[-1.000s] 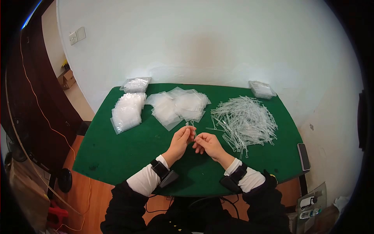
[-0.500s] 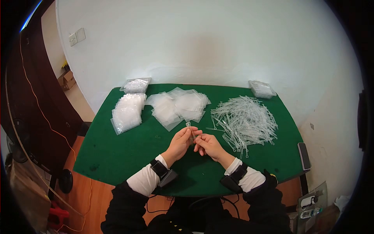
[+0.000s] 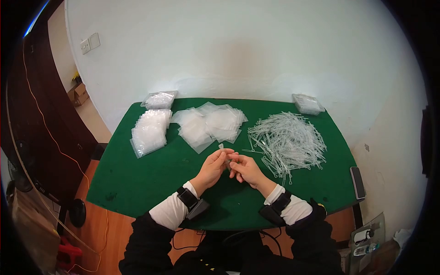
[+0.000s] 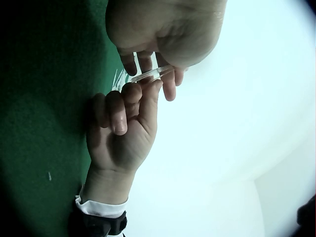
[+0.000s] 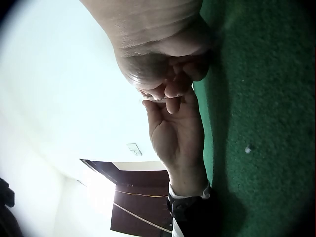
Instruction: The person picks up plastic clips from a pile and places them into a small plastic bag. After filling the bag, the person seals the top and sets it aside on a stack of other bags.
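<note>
Both hands meet over the green tabletop, around a small bunch of thin clear plastic strips with looped ends (image 3: 222, 146). My left hand (image 3: 211, 167) holds the strips between thumb and fingers, and their looped tips stick out past its fingertips. Thumb and forefinger of my right hand (image 3: 248, 171) pinch the same strips (image 4: 150, 74) lower down, as the left wrist view shows. In the right wrist view, the right fingers (image 5: 177, 89) cover most of the bunch. A large loose pile of similar strips (image 3: 291, 144) lies to the right of the hands.
Flat clear bags (image 3: 197, 128) are spread behind the hands. Filled bags (image 3: 150, 133) lie fanned out at the left. Behind them sits a packed bundle (image 3: 159, 99); another bundle (image 3: 308, 105) stands at the back right. A phone (image 3: 357, 184) lies at the table's right edge.
The looped tips, spread apart above the left fingers a second ago, now stand close together. My right fingers have shifted slightly up along the strips. The piles and bags have not moved.
</note>
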`<state>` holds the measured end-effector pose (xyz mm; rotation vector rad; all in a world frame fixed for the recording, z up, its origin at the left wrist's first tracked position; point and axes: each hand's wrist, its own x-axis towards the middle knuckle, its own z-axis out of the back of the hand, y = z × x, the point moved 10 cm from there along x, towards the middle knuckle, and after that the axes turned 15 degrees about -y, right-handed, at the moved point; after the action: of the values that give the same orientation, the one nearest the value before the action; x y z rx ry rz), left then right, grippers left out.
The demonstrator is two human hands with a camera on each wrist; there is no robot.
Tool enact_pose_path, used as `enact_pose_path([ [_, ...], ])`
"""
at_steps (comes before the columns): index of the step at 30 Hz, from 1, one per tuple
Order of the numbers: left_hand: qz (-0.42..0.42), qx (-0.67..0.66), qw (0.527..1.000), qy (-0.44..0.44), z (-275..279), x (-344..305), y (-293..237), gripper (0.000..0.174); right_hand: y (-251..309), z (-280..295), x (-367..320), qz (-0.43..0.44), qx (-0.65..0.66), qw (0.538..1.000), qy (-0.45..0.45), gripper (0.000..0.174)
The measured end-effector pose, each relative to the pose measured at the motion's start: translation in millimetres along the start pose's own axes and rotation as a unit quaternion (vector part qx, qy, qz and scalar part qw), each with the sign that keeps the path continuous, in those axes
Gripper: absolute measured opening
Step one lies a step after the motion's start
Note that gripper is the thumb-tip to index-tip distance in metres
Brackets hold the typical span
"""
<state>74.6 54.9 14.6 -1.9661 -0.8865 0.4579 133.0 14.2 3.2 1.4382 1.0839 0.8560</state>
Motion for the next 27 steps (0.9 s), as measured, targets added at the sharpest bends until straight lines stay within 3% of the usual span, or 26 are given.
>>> enact_pose_path([
  [9,-0.016,0.014,1.0,0.014,-1.5,0.7,0.4,0.028,-1.8,-2.9,-1.6,-0.02,-0.011,1.0,0.017,0.031],
  [15,-0.013,0.012,1.0,0.01,-2.2,0.3,0.0,0.025,-3.0,-2.2,-0.5,-0.015,-0.038,0.999,0.022,0.019],
  [17,-0.052,-0.001,0.998,-0.032,8.8,6.8,-4.5,0.022,-3.5,2.3,0.9,-0.012,-0.043,0.999,0.023,0.016],
  [18,-0.069,-0.007,0.996,-0.053,14.7,8.7,-6.2,0.021,12.6,19.5,6.6,0.1,-0.154,0.982,-0.044,0.014],
  [20,-0.064,-0.027,0.995,-0.076,23.0,10.9,-8.3,0.02,47.7,42.0,3.7,0.309,-0.361,0.864,-0.168,0.01],
  [21,-0.062,-0.048,0.992,-0.101,30.4,12.1,-9.8,0.019,47.4,50.5,7.9,0.306,-0.362,0.864,-0.167,0.01],
  [23,-0.058,-0.069,0.988,-0.125,36.2,12.9,-10.2,0.019,66.4,82.3,7.1,0.342,-0.429,0.786,-0.284,0.009],
  [27,-0.04,-0.059,0.985,-0.155,41.1,10.9,-11.4,0.017,76.2,108.5,7.0,0.346,-0.455,0.751,-0.331,0.008],
])
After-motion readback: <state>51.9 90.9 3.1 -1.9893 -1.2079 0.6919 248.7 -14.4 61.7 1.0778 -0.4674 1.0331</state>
